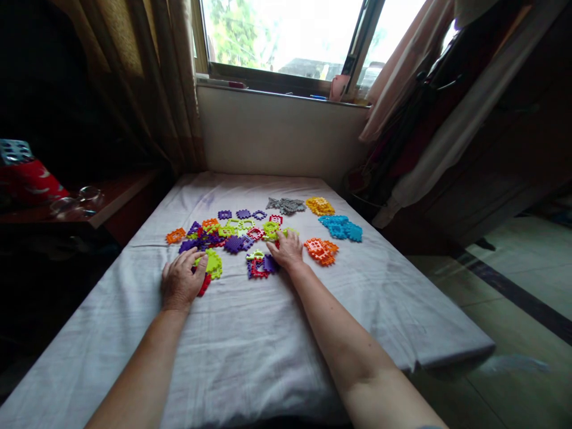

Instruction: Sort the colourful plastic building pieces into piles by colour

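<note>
Two hands among bright notched pieces on a cloth-covered surface (241,357).
The left hand (182,280) lies against lime-green pieces (215,264) near left, the right hand (288,249) by a lime-green cluster (270,230) at mid-centre; both have bent fingers, but whether either grips anything I cannot tell. Grey (290,207), yellow (320,206), blue (342,229) and orange piles (322,251) sit to the right, grey and yellow farthest. The pieces look like light, fairly stiff plastic, probably smooth and hardly fragile; pinching opposite toothed edges should hold one best.
</note>
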A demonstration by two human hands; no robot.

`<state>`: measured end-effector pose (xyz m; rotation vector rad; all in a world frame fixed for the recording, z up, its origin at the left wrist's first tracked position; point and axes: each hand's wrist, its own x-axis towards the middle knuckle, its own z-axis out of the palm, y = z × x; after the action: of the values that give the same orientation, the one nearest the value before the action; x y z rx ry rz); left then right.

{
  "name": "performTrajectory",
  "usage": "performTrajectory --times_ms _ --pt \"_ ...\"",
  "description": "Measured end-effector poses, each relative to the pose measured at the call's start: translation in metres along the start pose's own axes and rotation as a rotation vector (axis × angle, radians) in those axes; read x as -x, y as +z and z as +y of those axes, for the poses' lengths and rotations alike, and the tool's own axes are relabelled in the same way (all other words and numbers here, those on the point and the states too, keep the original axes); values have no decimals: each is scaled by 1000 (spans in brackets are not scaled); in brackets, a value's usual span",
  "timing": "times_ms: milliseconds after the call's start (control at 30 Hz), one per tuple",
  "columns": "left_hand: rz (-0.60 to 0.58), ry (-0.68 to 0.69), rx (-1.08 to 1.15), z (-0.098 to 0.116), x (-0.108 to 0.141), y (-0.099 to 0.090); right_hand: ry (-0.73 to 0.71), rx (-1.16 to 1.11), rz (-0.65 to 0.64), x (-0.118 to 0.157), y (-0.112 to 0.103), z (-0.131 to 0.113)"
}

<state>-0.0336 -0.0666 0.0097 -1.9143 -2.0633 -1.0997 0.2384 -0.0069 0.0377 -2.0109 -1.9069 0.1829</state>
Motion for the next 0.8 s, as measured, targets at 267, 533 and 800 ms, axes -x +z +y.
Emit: performTrajectory --times_ms 267,533,800 --pt "-62 186 -80 26 8 -3 -137 -260 95 1 41 -63" --pt "-396 385 -194 58 -12 9 -219 -250 109 -3 35 -35" --pt "-170 237 -292 36 -10 -1 -366 -97 -17 -3 21 -51"
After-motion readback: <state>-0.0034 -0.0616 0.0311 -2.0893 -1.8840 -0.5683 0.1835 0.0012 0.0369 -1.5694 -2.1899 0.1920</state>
